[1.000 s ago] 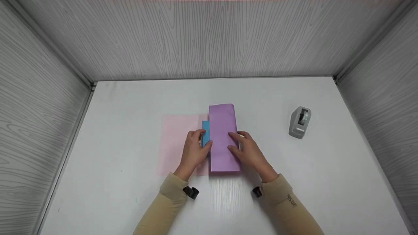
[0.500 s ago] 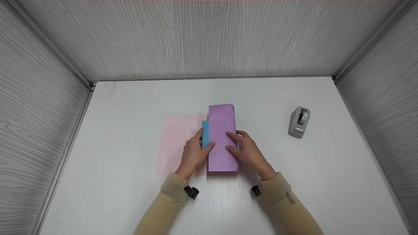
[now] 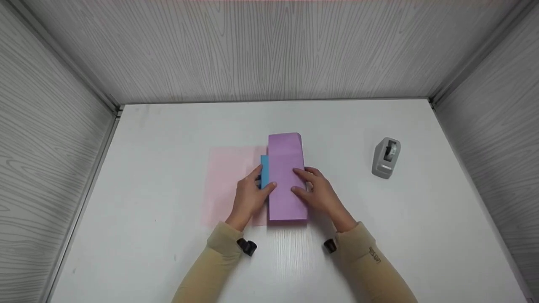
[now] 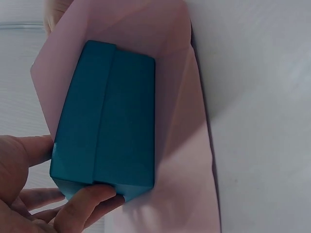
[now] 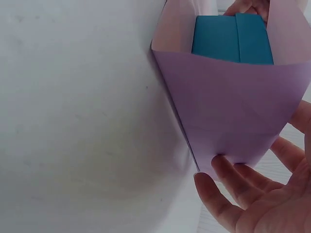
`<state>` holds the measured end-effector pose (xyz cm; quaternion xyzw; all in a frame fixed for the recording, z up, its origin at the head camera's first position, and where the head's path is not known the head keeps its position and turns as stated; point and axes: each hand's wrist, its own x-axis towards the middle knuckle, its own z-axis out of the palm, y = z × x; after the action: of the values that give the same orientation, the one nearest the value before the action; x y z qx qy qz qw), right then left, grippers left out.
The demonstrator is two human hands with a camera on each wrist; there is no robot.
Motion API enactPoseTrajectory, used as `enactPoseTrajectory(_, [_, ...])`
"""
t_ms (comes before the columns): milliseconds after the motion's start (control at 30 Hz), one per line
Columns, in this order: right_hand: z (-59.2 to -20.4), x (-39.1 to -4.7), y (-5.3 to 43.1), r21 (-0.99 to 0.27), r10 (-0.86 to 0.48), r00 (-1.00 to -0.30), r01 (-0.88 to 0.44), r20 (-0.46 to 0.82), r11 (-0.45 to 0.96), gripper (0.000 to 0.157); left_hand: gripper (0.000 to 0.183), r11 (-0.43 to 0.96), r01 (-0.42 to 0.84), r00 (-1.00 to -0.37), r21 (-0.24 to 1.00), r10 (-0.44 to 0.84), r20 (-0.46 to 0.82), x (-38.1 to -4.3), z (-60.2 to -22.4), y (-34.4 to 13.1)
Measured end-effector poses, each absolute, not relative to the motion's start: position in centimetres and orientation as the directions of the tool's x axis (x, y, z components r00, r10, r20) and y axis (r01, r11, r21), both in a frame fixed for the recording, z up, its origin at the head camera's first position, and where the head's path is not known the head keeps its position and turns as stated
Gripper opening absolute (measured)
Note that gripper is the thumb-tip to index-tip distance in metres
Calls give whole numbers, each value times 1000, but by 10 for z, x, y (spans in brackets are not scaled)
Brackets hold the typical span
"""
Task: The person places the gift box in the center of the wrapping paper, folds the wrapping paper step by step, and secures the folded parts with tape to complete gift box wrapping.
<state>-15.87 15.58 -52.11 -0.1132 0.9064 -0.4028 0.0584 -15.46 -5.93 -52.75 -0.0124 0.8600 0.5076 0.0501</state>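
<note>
A blue box stands on a sheet of paper, pale pink on its inner face and purple outside. The paper's right part goes up the box's side and folds over its top, so the head view shows only a blue strip. My left hand holds the box's left end, thumb on the purple flap and fingers at the box's lower edge. On the right, my right hand holds the fold, thumb and a finger on top, other fingers against the paper's purple side.
A grey tape dispenser with a roll in it stands at the right on the white table. Grey wood-grain panels enclose the back and both sides. A small black device sits at each wrist.
The purple flap and box shifted very slightly left. My left hand's fingers slid lower at the box's end and its thumb moved further onto the flap. My right hand followed slightly left.
</note>
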Motion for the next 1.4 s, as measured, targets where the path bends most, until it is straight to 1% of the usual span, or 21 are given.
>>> enactPoseTrajectory(233, [-520, -161, 156, -755, -250, -968, -156, -10, 637, 54, 72, 480, -80, -994, 874, 29, -106, -160, -527, -58])
enactPoseTrajectory(467, [-520, -166, 155, -765, -244, -968, -112, -61, 635, 58, 70, 479, -94, -992, 873, 28, -123, -164, -526, -57])
enactPoseTrajectory(833, [-521, -170, 157, -782, -265, -963, -122, -56, 612, 60, 70, 467, -102, -990, 878, 36, -134, -167, -525, -57])
enactPoseTrajectory(1033, [-522, -170, 156, -785, -264, -962, -115, -64, 609, 59, 71, 487, -96, -990, 868, 40, -132, -169, -525, -57])
enactPoseTrajectory(1200, [-522, -170, 156, -796, -258, -963, -100, -73, 596, 57, 71, 510, -66, -993, 858, 54, -109, -170, -525, -57])
enactPoseTrajectory(1400, [-521, -170, 157, -791, -269, -960, -104, -79, 603, 58, 71, 505, -61, -993, 861, 56, -103, -170, -524, -57])
